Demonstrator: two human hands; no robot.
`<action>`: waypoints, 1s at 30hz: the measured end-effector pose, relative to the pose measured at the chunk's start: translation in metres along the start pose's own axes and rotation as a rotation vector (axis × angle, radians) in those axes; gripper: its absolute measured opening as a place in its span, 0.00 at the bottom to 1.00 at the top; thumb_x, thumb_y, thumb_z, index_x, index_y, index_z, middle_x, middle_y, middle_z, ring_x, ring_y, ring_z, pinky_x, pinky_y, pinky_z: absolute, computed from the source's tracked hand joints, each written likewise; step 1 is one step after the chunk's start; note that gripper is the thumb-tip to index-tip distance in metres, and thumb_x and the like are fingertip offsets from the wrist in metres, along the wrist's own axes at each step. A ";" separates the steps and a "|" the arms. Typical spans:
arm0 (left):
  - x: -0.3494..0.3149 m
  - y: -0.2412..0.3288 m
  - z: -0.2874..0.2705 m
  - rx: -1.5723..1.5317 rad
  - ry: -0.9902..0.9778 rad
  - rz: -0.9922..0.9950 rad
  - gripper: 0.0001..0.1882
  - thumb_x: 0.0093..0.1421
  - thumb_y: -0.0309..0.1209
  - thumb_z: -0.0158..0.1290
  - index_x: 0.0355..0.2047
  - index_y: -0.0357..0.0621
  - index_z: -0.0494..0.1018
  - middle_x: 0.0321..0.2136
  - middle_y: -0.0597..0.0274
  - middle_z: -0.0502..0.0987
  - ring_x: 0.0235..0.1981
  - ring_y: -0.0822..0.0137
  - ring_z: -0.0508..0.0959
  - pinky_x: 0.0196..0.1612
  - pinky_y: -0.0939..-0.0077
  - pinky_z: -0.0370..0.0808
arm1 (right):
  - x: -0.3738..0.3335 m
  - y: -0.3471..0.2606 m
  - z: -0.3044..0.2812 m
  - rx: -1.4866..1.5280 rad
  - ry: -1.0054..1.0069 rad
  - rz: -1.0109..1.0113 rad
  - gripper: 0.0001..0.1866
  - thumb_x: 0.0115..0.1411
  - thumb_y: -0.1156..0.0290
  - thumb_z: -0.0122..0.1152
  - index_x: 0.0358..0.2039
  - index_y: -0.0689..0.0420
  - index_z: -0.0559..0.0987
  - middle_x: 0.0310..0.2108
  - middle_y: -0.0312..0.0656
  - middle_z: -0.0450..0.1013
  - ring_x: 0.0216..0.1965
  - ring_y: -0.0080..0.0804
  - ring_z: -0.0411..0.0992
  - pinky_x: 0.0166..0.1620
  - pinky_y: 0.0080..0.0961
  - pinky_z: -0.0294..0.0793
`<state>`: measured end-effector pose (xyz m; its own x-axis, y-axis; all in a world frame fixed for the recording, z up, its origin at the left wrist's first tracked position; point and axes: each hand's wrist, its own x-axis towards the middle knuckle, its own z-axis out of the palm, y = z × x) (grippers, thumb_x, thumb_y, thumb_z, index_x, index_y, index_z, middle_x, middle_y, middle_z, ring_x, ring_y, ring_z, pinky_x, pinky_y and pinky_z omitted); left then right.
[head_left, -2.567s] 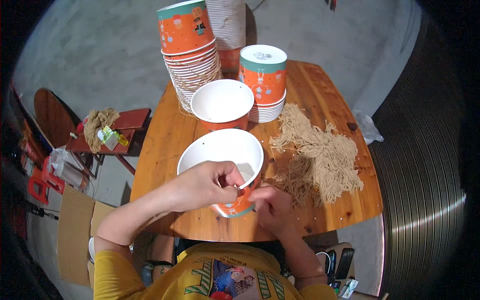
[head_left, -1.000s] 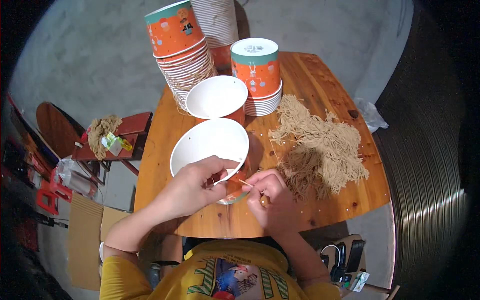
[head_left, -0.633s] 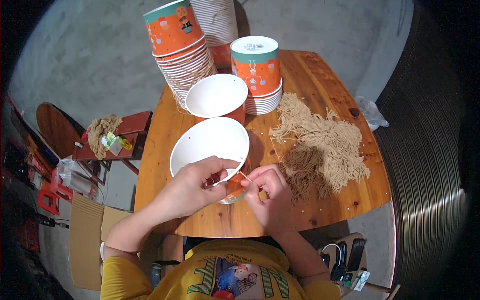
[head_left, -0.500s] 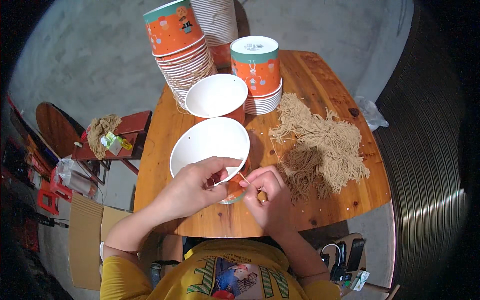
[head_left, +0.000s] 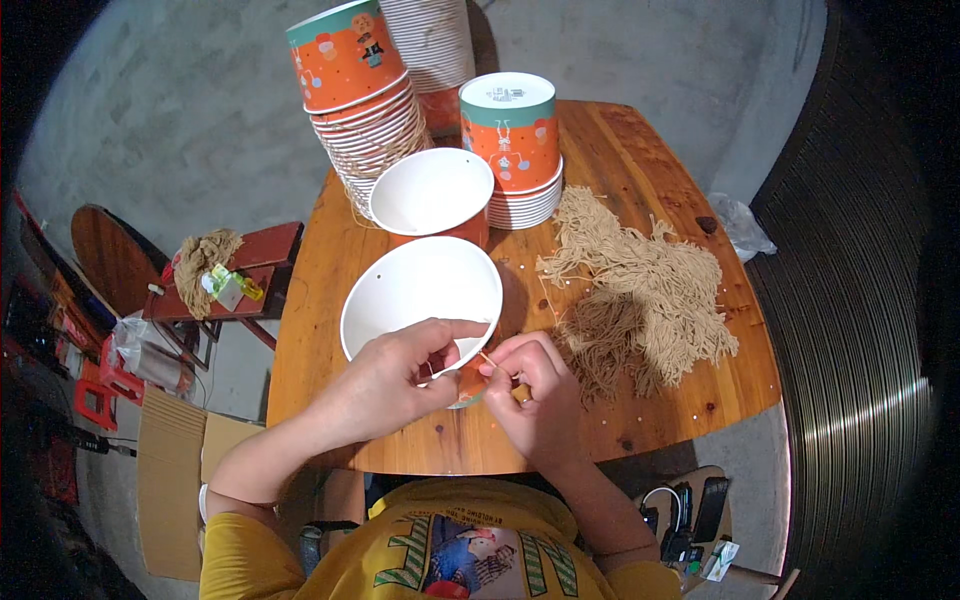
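A white-lined paper bucket (head_left: 405, 290) with an orange outside stands tilted on the wooden table in front of me. My left hand (head_left: 390, 378) grips its near right rim, thumb outside and fingers reaching within. A thin tan string (head_left: 487, 357) runs from the bucket's right wall to my right hand (head_left: 535, 392), whose thumb and fingers are pinched around it. A small dark hole shows in the bucket's far left wall. The spot where the string meets the wall is partly covered by my fingers.
Behind stands another open bucket (head_left: 435, 190), with a tall stack of string-wrapped buckets (head_left: 345, 60) at its left and upside-down buckets (head_left: 510, 135) at its right. Loose tan strings (head_left: 680, 290) lie heaped on the table's right. A red bench (head_left: 275, 255) stands left.
The bucket has shifted very slightly to the right. Both hands keep nearly the same place and hold.
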<state>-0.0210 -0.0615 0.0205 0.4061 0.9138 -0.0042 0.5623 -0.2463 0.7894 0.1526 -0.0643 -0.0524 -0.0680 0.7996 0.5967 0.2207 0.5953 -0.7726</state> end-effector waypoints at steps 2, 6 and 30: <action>-0.001 0.006 -0.001 -0.003 -0.030 -0.013 0.21 0.55 0.26 0.50 0.51 0.39 0.69 0.26 0.63 0.72 0.26 0.74 0.73 0.33 0.78 0.72 | 0.000 -0.001 -0.001 -0.036 -0.006 -0.004 0.08 0.46 0.86 0.56 0.24 0.60 0.68 0.29 0.44 0.70 0.26 0.31 0.71 0.27 0.25 0.71; 0.003 0.000 0.004 -0.117 -0.108 -0.009 0.18 0.61 0.30 0.47 0.52 0.40 0.69 0.30 0.57 0.76 0.29 0.68 0.76 0.35 0.72 0.73 | -0.004 0.005 -0.005 -0.151 -0.058 -0.001 0.10 0.46 0.83 0.58 0.28 0.58 0.69 0.33 0.45 0.67 0.30 0.39 0.71 0.32 0.30 0.74; 0.036 -0.006 0.014 -0.670 -0.029 -0.039 0.02 0.62 0.25 0.45 0.34 0.42 0.66 0.27 0.68 0.73 0.26 0.79 0.70 0.29 0.81 0.69 | 0.013 -0.012 -0.046 0.110 -0.456 0.344 0.04 0.58 0.72 0.59 0.31 0.59 0.77 0.24 0.32 0.72 0.27 0.15 0.67 0.31 0.15 0.66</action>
<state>0.0000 -0.0318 0.0075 0.4193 0.9065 -0.0493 0.0123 0.0486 0.9987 0.1937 -0.0652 -0.0254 -0.4282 0.8871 0.1724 0.2033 0.2804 -0.9381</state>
